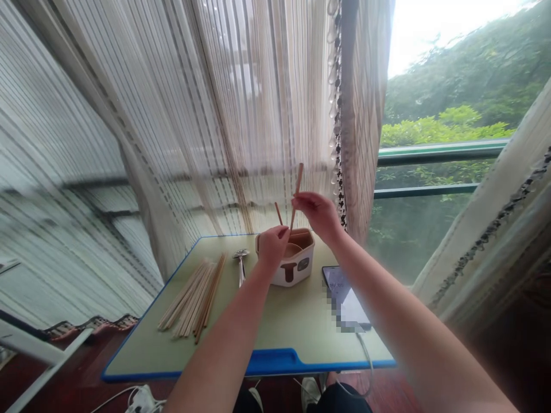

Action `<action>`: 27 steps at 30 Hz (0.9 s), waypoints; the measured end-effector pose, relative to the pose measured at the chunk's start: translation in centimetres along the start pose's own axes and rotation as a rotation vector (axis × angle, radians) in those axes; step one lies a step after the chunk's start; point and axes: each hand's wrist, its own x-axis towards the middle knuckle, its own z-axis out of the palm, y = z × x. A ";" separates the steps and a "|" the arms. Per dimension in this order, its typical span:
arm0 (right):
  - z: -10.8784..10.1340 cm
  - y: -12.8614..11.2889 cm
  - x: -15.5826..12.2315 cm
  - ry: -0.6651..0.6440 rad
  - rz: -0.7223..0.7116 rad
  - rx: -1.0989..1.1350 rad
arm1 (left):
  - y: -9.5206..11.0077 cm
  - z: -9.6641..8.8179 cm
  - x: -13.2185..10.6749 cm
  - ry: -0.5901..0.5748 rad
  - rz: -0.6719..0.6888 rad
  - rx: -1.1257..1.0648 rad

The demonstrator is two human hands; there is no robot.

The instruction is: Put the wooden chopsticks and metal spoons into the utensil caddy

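My right hand [313,215] pinches a thin wooden chopstick [297,192] upright above a white and brown lidless holder [297,269], with the stick's lower end reaching toward the holder's opening. My left hand [272,248] hangs at the holder's near left rim, fingers curled. A second, shorter stick [279,213] rises just beyond those fingertips, and I cannot tell whether it is held or rests in the holder. A loose bundle of wooden chopsticks [193,298] lies on the pale green table [301,330], left of a metal spoon [241,267].
A smartphone [344,298] with a pixelated patch lies right of the holder, its cable [365,361] hanging over the table's blue edge [275,362]. Sheer striped curtains [258,115] stand behind the table. A green railing [434,154] and trees fill the window at right.
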 end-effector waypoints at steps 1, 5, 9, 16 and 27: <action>0.0 0.2 0.2 0.018 0.000 0.000 | -0.1 0.1 -0.1 0.002 -0.008 -0.010; 0.0 0.6 0.4 0.028 0.006 -0.015 | -0.3 0.2 0.1 0.025 -0.057 -0.029; 0.3 0.7 0.1 -0.028 0.033 -0.105 | -0.1 -0.1 0.9 -0.001 0.050 0.059; 1.0 1.8 0.2 -0.005 0.053 -0.122 | 0.0 -0.9 1.5 0.109 0.166 0.156; 1.4 7.3 0.7 -0.189 0.130 -0.406 | -1.9 -0.4 3.2 0.324 -0.038 -0.126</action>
